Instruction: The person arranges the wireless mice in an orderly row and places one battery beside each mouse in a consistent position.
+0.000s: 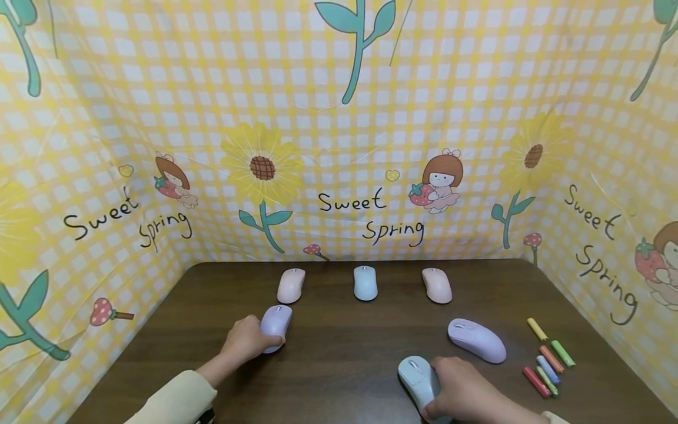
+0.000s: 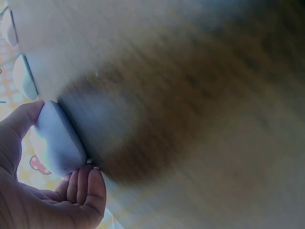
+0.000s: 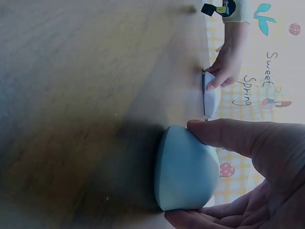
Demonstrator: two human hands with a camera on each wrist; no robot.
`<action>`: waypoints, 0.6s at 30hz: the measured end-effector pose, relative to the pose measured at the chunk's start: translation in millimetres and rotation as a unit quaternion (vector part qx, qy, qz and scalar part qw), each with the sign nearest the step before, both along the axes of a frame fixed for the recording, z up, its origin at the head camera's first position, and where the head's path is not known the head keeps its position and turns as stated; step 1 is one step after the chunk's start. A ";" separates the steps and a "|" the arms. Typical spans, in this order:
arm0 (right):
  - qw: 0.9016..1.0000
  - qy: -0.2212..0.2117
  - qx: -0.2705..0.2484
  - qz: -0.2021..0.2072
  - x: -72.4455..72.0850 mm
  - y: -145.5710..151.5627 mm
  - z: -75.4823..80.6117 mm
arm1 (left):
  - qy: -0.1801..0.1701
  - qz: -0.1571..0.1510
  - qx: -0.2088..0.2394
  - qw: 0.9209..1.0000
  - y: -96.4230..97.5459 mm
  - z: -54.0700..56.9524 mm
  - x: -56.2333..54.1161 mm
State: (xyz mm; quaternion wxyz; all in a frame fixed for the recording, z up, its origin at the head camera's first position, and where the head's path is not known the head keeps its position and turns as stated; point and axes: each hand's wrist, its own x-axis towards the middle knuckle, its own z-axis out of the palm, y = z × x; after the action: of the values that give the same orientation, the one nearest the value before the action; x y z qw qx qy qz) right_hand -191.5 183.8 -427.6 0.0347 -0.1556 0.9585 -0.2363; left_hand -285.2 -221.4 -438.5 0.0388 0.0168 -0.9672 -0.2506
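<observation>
Lilac mouse (image 1: 276,327): on the dark table (image 1: 339,353), just in front of the left pink mouse (image 1: 291,285), well left of the blue mouse in the right hand
Left hand (image 1: 246,340): grips the lilac mouse from its near side; in the left wrist view the thumb (image 2: 21,119) lies on one flank and the curled fingers (image 2: 88,188) on the other
Blue mouse (image 1: 421,383): at the table's near edge, right of the lilac mouse and well apart from it, just in front of the big lilac mouse (image 1: 477,340)
Right hand (image 1: 463,391): holds the blue mouse from its right and near side; the right wrist view shows the thumb (image 3: 228,133) on top and a finger (image 3: 200,217) under the lower edge, pinching the body between them
Back row: left pink mouse, pale blue mouse (image 1: 365,282) and right pink mouse (image 1: 437,285), side by side beyond the lilac mouse, near the backdrop
Markers (image 1: 547,357): a loose cluster of coloured ones far right of the lilac mouse, beside the big lilac mouse
Backdrop (image 1: 349,147): yellow checked cloth with sunflowers and "Sweet Spring" lettering, round three sides of the table
</observation>
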 end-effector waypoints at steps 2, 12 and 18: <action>1.000 -0.006 -0.001 -0.009 -2.7 -2.3 1.4 | 0.000 -0.001 0.001 1.000 0.0 -0.6 -0.1; 0.999 0.009 -0.017 -0.046 -27.2 -17.3 12.6 | -0.001 0.001 0.000 1.000 -1.8 -3.4 -1.9; 0.998 0.003 -0.026 -0.062 -42.7 -28.1 16.5 | 0.003 -0.004 0.002 1.000 -2.2 -3.7 -2.8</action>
State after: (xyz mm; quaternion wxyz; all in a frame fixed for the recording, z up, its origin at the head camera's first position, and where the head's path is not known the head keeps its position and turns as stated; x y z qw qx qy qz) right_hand -234.2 155.7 -411.1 0.0130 -0.0971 0.9598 -0.2629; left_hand -288.0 -223.5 -442.2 0.0409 0.0124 -0.9666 -0.2529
